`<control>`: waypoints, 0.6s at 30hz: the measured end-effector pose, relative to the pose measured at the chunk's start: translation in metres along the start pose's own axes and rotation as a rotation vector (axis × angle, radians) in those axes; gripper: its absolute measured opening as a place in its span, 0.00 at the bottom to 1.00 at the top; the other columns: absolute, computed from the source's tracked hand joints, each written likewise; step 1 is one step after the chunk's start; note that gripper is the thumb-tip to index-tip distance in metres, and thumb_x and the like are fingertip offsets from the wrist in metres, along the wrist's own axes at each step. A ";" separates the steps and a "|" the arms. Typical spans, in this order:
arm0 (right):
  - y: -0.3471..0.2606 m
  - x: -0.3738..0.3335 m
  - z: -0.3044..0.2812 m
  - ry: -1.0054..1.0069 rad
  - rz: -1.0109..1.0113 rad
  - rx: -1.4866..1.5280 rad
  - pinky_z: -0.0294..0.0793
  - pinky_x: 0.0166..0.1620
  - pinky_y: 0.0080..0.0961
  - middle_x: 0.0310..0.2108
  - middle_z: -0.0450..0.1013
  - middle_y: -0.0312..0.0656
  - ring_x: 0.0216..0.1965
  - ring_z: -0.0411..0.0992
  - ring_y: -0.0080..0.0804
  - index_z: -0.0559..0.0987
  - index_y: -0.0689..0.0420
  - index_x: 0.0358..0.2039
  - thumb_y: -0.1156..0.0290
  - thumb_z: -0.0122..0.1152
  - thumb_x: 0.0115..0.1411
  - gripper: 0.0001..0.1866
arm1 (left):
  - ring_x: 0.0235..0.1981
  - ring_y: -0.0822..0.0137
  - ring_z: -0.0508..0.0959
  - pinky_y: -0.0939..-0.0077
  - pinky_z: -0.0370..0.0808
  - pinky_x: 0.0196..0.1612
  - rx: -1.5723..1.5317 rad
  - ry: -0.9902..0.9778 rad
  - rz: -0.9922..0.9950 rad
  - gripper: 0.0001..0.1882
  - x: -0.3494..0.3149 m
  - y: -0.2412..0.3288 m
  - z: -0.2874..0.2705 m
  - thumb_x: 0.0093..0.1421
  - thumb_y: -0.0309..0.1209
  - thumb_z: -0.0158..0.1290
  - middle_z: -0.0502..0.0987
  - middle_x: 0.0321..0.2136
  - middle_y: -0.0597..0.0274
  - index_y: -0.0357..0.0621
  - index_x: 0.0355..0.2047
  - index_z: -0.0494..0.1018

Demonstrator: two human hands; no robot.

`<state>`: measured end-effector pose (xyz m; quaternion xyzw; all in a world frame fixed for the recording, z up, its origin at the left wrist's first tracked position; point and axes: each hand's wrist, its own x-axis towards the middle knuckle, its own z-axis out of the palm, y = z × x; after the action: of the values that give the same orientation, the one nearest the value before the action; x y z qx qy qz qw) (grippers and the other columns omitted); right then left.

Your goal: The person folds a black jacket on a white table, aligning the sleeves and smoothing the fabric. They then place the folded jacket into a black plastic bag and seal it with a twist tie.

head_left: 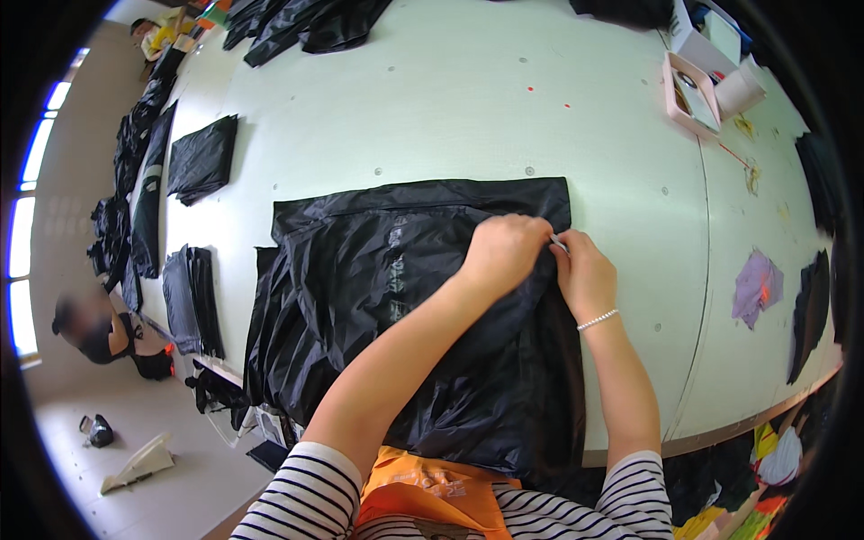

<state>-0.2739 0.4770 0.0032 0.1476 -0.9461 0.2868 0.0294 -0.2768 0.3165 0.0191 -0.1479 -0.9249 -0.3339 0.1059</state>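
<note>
I see the right hand (589, 273) pinching a small white piece (559, 242); the left hand (506, 254), fingers curled, contents hidden, meets it — probably for steadiness — over black sheeting (486, 387).

Far left of the right grip (589, 273), windows (23, 236) are glaring white; beyond it, the worktop (432, 117) is shining; far around it, the view is bowing into darkness.

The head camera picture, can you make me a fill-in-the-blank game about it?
1. The big wrinkled cloth is coloured ____.
2. The bead bracelet circles the person's ____ wrist.
3. The sleeves are white with dark ____.

Missing words: black; right; stripes.
</note>
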 end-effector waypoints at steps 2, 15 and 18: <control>0.010 -0.006 0.001 0.000 0.074 0.084 0.74 0.36 0.34 0.36 0.74 0.44 0.35 0.74 0.44 0.73 0.55 0.40 0.65 0.62 0.56 0.14 | 0.28 0.54 0.78 0.65 0.75 0.31 -0.104 -0.100 0.023 0.03 -0.023 0.034 -0.036 0.52 0.27 0.55 0.78 0.26 0.57 0.44 0.28 0.77; -0.167 -0.064 -0.025 -0.295 -0.039 0.804 0.75 0.35 0.22 0.32 0.77 0.46 0.32 0.78 0.32 0.77 0.63 0.40 0.76 0.57 0.60 0.08 | 0.23 0.69 0.76 0.73 0.73 0.29 -0.370 -0.216 -1.193 0.18 -0.295 0.001 -0.240 0.65 0.39 0.46 0.76 0.19 0.61 0.38 0.27 0.75; -0.225 -0.075 -0.001 -0.355 -0.234 0.819 0.76 0.36 0.28 0.39 0.76 0.45 0.32 0.77 0.40 0.77 0.60 0.41 0.73 0.60 0.57 0.11 | 0.25 0.77 0.72 0.83 0.67 0.27 -0.252 0.330 -0.884 0.15 -0.266 -0.099 -0.225 0.65 0.37 0.48 0.76 0.29 0.66 0.36 0.42 0.74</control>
<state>-0.1360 0.3187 0.1135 0.2999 -0.7221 0.6021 -0.1615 -0.0408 0.0446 0.0524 0.3025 -0.8224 -0.4751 0.0805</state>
